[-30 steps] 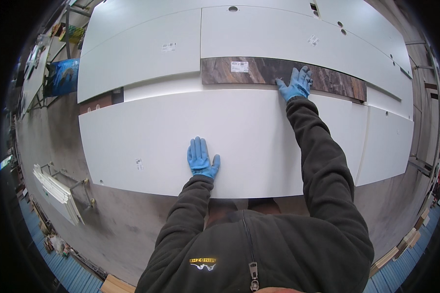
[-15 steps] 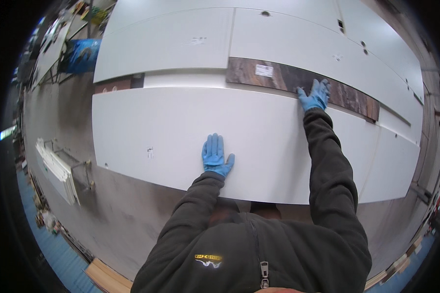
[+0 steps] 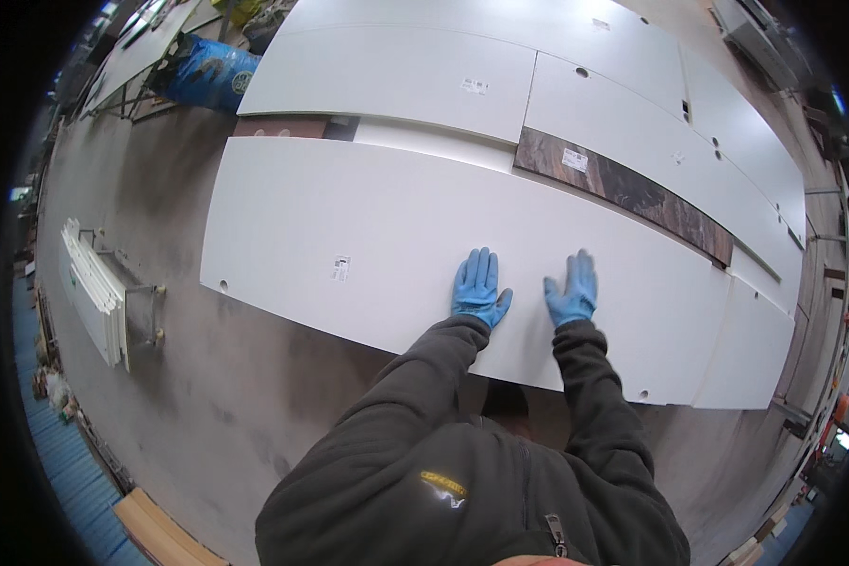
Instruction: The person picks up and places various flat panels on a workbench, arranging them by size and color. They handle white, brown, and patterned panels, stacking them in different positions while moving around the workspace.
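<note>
In front of me lies a long white panel point(image 3: 387, 208) with a small label and round holes near its front edge. My left hand point(image 3: 481, 288), in a blue glove, rests palm down on it with the fingers stretched out. To its right, my gloved right hand point(image 3: 573, 289) is over the same panel, thumb apart and fingers extended, slightly blurred; whether it touches I cannot tell. Neither hand holds anything. Beyond the panel's far edge lies a narrow brown marbled board point(image 3: 632, 191) with a white label.
More white panels point(image 3: 415, 80) lie behind, some with holes. A reddish-brown board end point(image 3: 288, 126) shows at the left. A blue sack point(image 3: 203, 74) is at the far left. White boards point(image 3: 94, 292) lean on a wheeled rack on the floor. Brown planks point(image 3: 165, 530) lie at the lower left.
My right hand has left the brown marbled board and come back over the near white panel. The left hand stays flat on that panel. The view has turned and shifted.
</note>
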A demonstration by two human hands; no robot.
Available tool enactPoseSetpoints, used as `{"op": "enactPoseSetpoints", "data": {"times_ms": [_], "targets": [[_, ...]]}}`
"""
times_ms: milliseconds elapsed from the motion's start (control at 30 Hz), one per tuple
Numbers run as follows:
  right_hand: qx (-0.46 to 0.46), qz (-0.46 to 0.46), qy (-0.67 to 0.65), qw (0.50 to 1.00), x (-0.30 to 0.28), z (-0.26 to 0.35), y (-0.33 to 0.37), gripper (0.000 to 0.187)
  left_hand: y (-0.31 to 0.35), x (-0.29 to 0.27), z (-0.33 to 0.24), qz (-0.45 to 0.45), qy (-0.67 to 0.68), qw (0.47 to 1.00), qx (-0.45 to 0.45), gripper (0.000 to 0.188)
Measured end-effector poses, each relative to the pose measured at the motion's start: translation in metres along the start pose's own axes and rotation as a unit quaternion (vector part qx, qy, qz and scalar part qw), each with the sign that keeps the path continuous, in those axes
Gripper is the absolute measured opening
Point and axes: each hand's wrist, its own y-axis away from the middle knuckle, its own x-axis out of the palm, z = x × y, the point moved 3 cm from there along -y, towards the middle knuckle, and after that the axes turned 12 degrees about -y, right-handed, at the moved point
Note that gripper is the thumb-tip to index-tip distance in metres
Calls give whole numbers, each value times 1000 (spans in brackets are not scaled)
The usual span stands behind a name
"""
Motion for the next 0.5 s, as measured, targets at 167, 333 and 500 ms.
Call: {"op": "enactPoseSetpoints", "data": {"times_ms": [167, 333, 500], "targets": [[27, 36, -64, 997, 1, 87, 73, 68, 6, -33, 29, -30, 144, 989, -19, 80], [-23, 106, -69, 992, 39, 154, 99, 68, 67, -77, 130, -125, 196, 964, -126, 74], [-129, 175, -117, 969, 103, 264, 111, 67, 277, -107, 269, -141, 108, 945, -275, 60]]}}
